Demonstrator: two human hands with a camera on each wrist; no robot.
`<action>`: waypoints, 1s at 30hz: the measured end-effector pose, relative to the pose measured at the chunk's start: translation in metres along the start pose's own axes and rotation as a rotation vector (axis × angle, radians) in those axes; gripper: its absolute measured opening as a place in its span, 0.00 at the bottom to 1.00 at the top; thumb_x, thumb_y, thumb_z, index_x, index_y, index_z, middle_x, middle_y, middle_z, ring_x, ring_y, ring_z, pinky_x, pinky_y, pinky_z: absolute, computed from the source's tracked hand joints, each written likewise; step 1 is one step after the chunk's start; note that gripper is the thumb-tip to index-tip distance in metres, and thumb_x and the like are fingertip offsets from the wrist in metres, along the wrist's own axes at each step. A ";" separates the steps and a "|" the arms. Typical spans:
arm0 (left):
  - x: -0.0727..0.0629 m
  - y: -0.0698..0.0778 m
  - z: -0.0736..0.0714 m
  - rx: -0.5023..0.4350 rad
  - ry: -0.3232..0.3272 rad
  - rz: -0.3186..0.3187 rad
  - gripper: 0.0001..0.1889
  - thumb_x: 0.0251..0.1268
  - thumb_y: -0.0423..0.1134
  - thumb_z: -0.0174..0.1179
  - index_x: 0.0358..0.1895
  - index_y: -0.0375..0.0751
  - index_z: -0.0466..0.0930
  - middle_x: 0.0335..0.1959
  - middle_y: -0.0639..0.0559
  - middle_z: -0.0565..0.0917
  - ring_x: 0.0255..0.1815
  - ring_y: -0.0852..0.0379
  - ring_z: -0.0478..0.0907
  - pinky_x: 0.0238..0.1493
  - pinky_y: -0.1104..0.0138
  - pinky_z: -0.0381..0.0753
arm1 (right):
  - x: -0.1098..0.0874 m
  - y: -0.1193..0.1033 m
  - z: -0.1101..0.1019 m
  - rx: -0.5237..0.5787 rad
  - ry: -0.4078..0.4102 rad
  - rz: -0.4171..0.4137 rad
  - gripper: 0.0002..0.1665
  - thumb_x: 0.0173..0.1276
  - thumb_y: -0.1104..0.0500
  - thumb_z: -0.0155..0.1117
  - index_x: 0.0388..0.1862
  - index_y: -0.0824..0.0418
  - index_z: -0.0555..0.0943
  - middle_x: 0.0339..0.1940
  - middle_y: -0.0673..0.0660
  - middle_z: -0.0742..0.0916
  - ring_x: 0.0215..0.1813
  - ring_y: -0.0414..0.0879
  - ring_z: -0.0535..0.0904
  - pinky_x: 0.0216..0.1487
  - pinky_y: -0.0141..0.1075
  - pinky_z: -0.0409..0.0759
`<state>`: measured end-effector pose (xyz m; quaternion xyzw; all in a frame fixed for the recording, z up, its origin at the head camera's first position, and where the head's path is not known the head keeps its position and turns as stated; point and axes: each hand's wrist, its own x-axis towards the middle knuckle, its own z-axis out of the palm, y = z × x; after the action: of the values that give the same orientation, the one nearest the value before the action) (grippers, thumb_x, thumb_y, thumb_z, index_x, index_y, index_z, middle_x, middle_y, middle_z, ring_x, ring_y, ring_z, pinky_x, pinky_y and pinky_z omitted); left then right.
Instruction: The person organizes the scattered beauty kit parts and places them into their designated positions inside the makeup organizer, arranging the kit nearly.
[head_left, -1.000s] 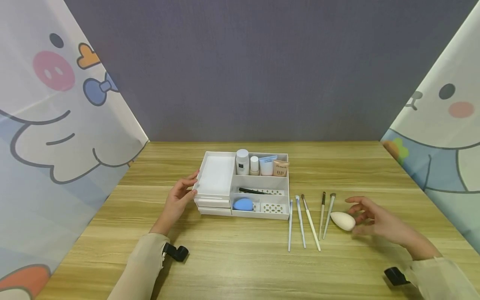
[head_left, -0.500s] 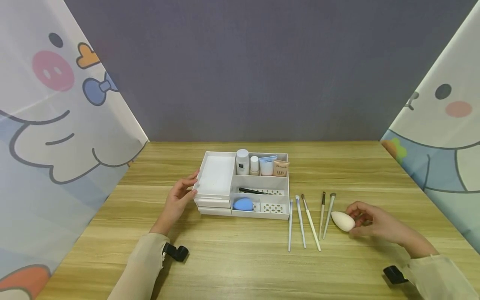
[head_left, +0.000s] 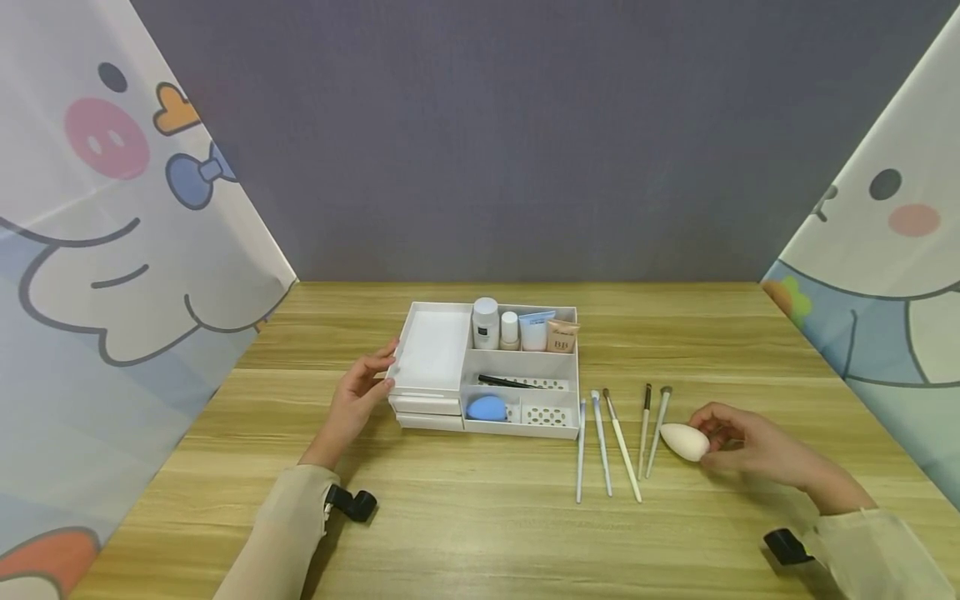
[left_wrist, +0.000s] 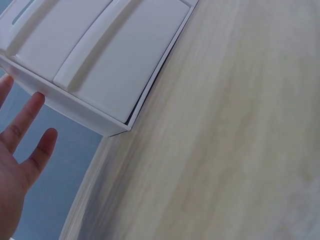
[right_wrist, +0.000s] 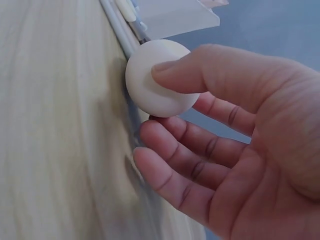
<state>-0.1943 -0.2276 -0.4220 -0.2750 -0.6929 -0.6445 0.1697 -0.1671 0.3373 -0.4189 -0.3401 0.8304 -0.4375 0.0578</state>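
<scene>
On the right of the table, a cream makeup sponge [head_left: 684, 442] is pinched at its blunt end by my right hand [head_left: 765, 450]. The right wrist view shows the thumb pressing on the sponge [right_wrist: 157, 82], the other fingers curled below and behind it. My left hand [head_left: 356, 400] rests against the left side of a white makeup organizer [head_left: 429, 350], its fingers spread and fairly straight. In the left wrist view the fingertips are by the side wall of the organizer [left_wrist: 60, 97], near its drawer fronts.
Several makeup brushes [head_left: 621, 446] lie between organizer and sponge. The organizer holds a blue makeup sponge [head_left: 487, 408], a black pencil-like stick [head_left: 506, 382], a white bottle [head_left: 485, 325], a smaller white-capped bottle [head_left: 509, 329], a blue-white tube [head_left: 535, 332] and a BB cream tube [head_left: 562, 336].
My right hand has closed in from the right, and its fingers and thumb have come together on the cream sponge. The left hand has stayed at the organizer.
</scene>
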 end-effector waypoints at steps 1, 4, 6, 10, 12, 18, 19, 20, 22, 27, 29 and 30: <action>0.000 0.000 0.000 -0.001 0.001 0.002 0.12 0.63 0.14 0.51 0.50 0.15 0.68 0.69 0.55 0.73 0.66 0.61 0.71 0.57 0.71 0.73 | 0.001 -0.001 0.000 -0.001 0.002 -0.010 0.23 0.58 0.75 0.71 0.51 0.65 0.75 0.40 0.51 0.82 0.36 0.40 0.79 0.33 0.34 0.79; 0.000 0.000 0.001 -0.007 0.000 0.011 0.13 0.63 0.14 0.51 0.50 0.16 0.68 0.69 0.54 0.73 0.67 0.61 0.71 0.57 0.71 0.73 | 0.005 -0.004 0.000 -0.012 0.011 -0.030 0.23 0.58 0.75 0.71 0.51 0.65 0.75 0.39 0.51 0.83 0.36 0.40 0.79 0.33 0.34 0.79; 0.001 0.000 0.001 -0.013 0.000 0.017 0.13 0.63 0.14 0.51 0.50 0.16 0.69 0.69 0.54 0.73 0.66 0.61 0.71 0.57 0.71 0.73 | 0.009 -0.007 0.001 -0.021 0.020 -0.034 0.23 0.58 0.75 0.71 0.51 0.65 0.76 0.39 0.52 0.83 0.36 0.41 0.79 0.32 0.34 0.79; 0.001 -0.001 0.001 -0.015 -0.001 0.027 0.13 0.62 0.13 0.51 0.50 0.16 0.69 0.69 0.54 0.73 0.67 0.61 0.71 0.58 0.70 0.73 | 0.016 -0.016 0.003 -0.042 0.038 -0.025 0.23 0.58 0.74 0.71 0.51 0.64 0.77 0.38 0.52 0.83 0.35 0.41 0.78 0.31 0.34 0.79; 0.001 -0.001 0.001 -0.013 0.000 0.031 0.13 0.62 0.13 0.51 0.50 0.16 0.69 0.69 0.54 0.73 0.67 0.61 0.71 0.58 0.70 0.73 | 0.020 -0.020 0.004 -0.055 0.047 -0.016 0.22 0.58 0.73 0.72 0.51 0.64 0.77 0.38 0.52 0.82 0.35 0.41 0.78 0.30 0.34 0.79; 0.001 -0.002 0.000 -0.016 0.003 0.028 0.13 0.61 0.13 0.51 0.49 0.15 0.68 0.68 0.54 0.74 0.66 0.61 0.72 0.57 0.70 0.74 | 0.032 -0.030 0.008 -0.101 0.076 0.004 0.23 0.57 0.72 0.74 0.51 0.63 0.77 0.39 0.49 0.83 0.35 0.39 0.78 0.31 0.34 0.79; 0.001 -0.002 0.000 -0.016 0.003 0.027 0.13 0.62 0.13 0.51 0.49 0.15 0.68 0.69 0.54 0.74 0.66 0.61 0.72 0.57 0.70 0.74 | 0.033 -0.031 0.009 -0.106 0.078 0.005 0.23 0.57 0.71 0.74 0.50 0.63 0.77 0.39 0.49 0.83 0.35 0.39 0.78 0.32 0.34 0.80; 0.001 -0.002 0.001 -0.015 0.003 0.027 0.13 0.62 0.13 0.51 0.49 0.16 0.69 0.69 0.53 0.74 0.66 0.61 0.72 0.57 0.70 0.74 | 0.035 -0.032 0.009 -0.109 0.078 0.002 0.23 0.56 0.72 0.74 0.50 0.63 0.77 0.39 0.49 0.83 0.35 0.39 0.78 0.32 0.34 0.80; 0.001 -0.002 0.001 -0.024 0.001 0.031 0.13 0.62 0.13 0.50 0.49 0.16 0.68 0.69 0.53 0.74 0.67 0.61 0.71 0.56 0.71 0.74 | 0.039 -0.034 0.010 -0.106 0.076 -0.004 0.23 0.56 0.72 0.74 0.50 0.64 0.77 0.39 0.50 0.83 0.36 0.39 0.79 0.32 0.34 0.80; 0.001 -0.002 0.000 -0.049 -0.004 0.034 0.13 0.62 0.13 0.50 0.50 0.16 0.69 0.69 0.52 0.73 0.67 0.60 0.70 0.55 0.71 0.75 | 0.050 -0.040 0.016 -0.071 0.082 -0.010 0.23 0.56 0.72 0.74 0.49 0.64 0.78 0.38 0.52 0.83 0.35 0.39 0.79 0.32 0.34 0.80; 0.000 -0.002 0.000 -0.048 -0.001 0.027 0.13 0.62 0.13 0.50 0.50 0.17 0.69 0.69 0.52 0.73 0.66 0.60 0.71 0.55 0.72 0.75 | 0.054 -0.042 0.019 -0.058 0.078 -0.011 0.22 0.57 0.72 0.74 0.50 0.64 0.78 0.38 0.52 0.83 0.36 0.40 0.79 0.32 0.34 0.81; 0.000 -0.002 0.000 -0.041 0.000 0.025 0.13 0.62 0.13 0.51 0.50 0.16 0.69 0.69 0.53 0.74 0.66 0.60 0.72 0.55 0.72 0.75 | 0.056 -0.043 0.020 -0.060 0.075 -0.017 0.22 0.57 0.72 0.74 0.50 0.64 0.78 0.38 0.52 0.83 0.36 0.40 0.79 0.32 0.34 0.81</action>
<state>-0.1957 -0.2275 -0.4237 -0.2870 -0.6762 -0.6563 0.1723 -0.1796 0.2729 -0.3874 -0.3321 0.8419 -0.4252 0.0125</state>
